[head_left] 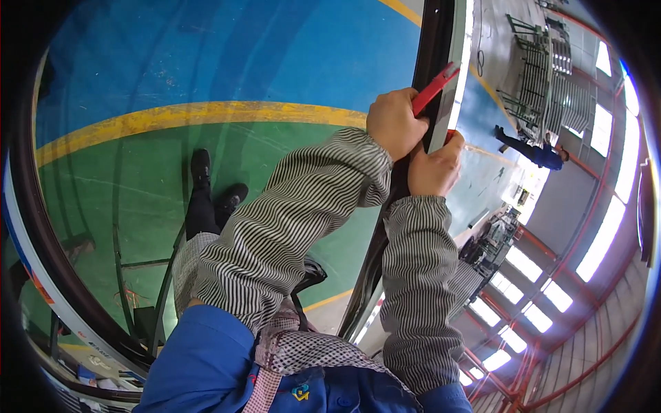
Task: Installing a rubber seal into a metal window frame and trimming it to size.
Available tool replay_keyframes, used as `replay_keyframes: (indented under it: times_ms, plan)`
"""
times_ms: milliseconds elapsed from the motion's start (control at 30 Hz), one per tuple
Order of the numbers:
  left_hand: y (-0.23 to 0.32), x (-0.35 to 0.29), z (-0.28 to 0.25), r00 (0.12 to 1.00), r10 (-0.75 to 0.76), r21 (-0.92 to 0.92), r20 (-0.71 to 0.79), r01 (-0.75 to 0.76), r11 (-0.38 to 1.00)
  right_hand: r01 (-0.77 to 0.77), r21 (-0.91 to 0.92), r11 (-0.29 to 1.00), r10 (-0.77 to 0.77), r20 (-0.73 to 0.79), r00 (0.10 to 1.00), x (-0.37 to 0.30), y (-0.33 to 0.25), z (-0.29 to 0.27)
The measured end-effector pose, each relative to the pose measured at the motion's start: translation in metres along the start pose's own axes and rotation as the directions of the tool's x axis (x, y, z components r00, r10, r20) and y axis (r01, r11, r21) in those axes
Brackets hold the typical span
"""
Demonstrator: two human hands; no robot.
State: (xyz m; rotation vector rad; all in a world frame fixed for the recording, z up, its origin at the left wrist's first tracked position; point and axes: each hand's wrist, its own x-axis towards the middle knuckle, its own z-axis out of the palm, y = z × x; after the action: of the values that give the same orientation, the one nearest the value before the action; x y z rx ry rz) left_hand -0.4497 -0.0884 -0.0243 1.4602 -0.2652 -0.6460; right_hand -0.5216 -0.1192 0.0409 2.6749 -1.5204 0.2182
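My left hand (397,125) is closed around a flat red tool (435,89); its kind I cannot make out. The tool lies slantwise across a long dark frame profile (429,48) with a pale strip (438,131) along its right side. Just below and to the right, my right hand (436,166) is closed at the same profile. A small red piece (451,135) shows by its thumb, and the rest of what it grips is hidden. Both forearms wear black-and-white striped sleeve covers.
Below lies a green and blue floor (138,165) with a yellow line (227,112). Another dark frame (65,275) curves along the left. On the right, a person in blue (544,157) is at a distance, near racks (551,76) and machinery (492,241).
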Motion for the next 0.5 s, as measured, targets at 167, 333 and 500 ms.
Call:
replay_keyframes:
  times_ms: [167,333,500]
  plan:
    - [0.001,-0.001,-0.014,0.994,-0.001,-0.125,0.110,0.015,0.992,-0.027,-0.005,1.000,0.027,-0.040,0.999,-0.001,0.000,0.001]
    - [-0.010,-0.041,-0.045,0.968,-0.238,-0.426,0.085,0.251,0.869,0.075,0.290,0.954,-0.132,0.184,0.974,0.005,0.015,-0.017]
    - [-0.057,-0.126,-0.039,0.834,-0.198,-0.292,0.514,0.388,0.874,-0.033,0.558,0.829,-0.193,0.342,0.920,0.023,0.047,-0.013]
